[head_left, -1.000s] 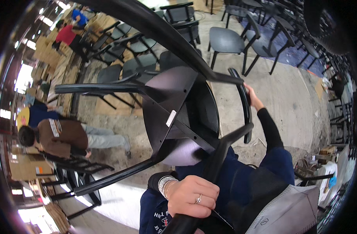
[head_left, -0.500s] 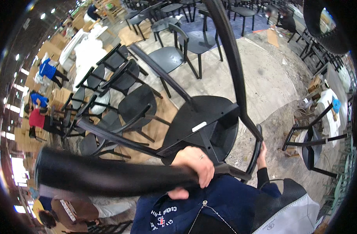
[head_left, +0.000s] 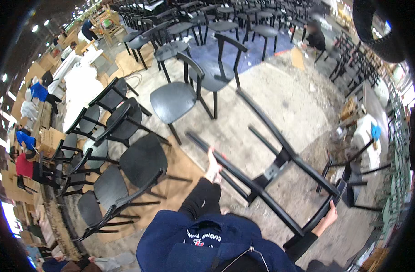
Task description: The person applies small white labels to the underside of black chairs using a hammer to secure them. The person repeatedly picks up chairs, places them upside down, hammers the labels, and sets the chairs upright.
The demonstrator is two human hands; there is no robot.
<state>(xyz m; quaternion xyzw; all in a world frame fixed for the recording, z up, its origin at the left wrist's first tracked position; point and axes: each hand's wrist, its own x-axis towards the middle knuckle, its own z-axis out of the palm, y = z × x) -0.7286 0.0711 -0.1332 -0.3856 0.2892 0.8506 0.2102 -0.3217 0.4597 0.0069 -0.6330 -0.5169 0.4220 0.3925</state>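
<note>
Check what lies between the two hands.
Only the black chair frame: it spans from left hand to right hand, bare floor beneath, head view.

Even, bright overhead light, soft shadows; fisheye edges bend and darken.

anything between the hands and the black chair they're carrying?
No, nothing visible. Both hands are already on the upturned black chair: the left hand grips one leg, the right hand holds the curved backrest at the lower right. The nearest other things, the row of black chairs on the left, stand apart.
</note>
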